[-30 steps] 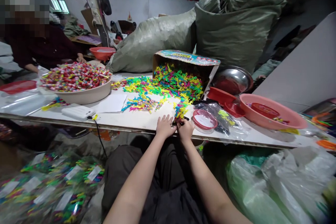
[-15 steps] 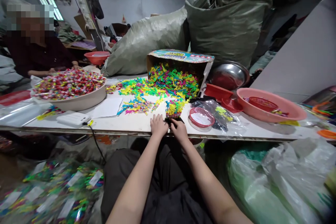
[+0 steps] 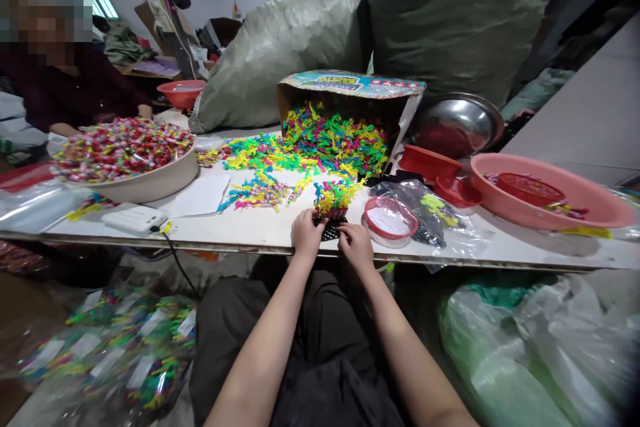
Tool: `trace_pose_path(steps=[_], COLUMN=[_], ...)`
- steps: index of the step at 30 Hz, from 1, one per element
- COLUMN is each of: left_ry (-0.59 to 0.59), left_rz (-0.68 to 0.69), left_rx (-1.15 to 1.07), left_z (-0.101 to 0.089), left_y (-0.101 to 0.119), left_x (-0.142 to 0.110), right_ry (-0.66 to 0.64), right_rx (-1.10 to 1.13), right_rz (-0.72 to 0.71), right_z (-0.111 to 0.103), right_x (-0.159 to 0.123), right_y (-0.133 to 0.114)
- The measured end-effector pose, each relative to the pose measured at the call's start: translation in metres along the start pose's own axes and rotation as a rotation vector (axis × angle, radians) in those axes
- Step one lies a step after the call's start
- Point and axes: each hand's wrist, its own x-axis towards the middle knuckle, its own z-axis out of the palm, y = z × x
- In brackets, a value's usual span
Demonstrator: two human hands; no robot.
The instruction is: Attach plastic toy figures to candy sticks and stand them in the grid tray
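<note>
A small black rack with many holes (image 3: 331,232) sits at the table's front edge. Upright in its far part stands a cluster of small toy-topped tubes (image 3: 332,199), with yellow, green and blue figures on top. My left hand (image 3: 306,235) is closed at the rack's left side, its thumb and fingertips beside the base of the tubes. Bent fingers of my right hand (image 3: 357,244) close on the rack's right edge. Beyond lie loose toy-topped tubes (image 3: 257,192). Behind these, an open cardboard box (image 3: 350,83) lies on its side, full of colourful plastic figures (image 3: 335,140).
At left stand a white basin (image 3: 145,187) heaped with small tubes and a white power bank (image 3: 134,217) with a cable. A red round basket (image 3: 390,219), plastic bag (image 3: 435,213) and pink basin (image 3: 550,213) are at right. Another person (image 3: 75,90) sits at far left.
My hands have moved apart, uncovering the rack's holes between them. The left fingers are now closer to the standing tubes. The camera view has tilted down and moved closer.
</note>
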Motion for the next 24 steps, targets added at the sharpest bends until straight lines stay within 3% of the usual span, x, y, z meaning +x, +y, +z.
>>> trace_pose_path(steps=[12, 24], left_ry=[0.039, 0.03], left_rz=[-0.069, 0.018], left_rx=[0.035, 0.088], left_z=[0.013, 0.015], left_y=[0.001, -0.005], left_x=[0.001, -0.001], right_ry=[-0.003, -0.007], right_rx=[-0.087, -0.117], right_rz=[-0.011, 0.006], right_z=[0.001, 0.003], right_x=[-0.002, -0.002], right_y=[-0.002, -0.002])
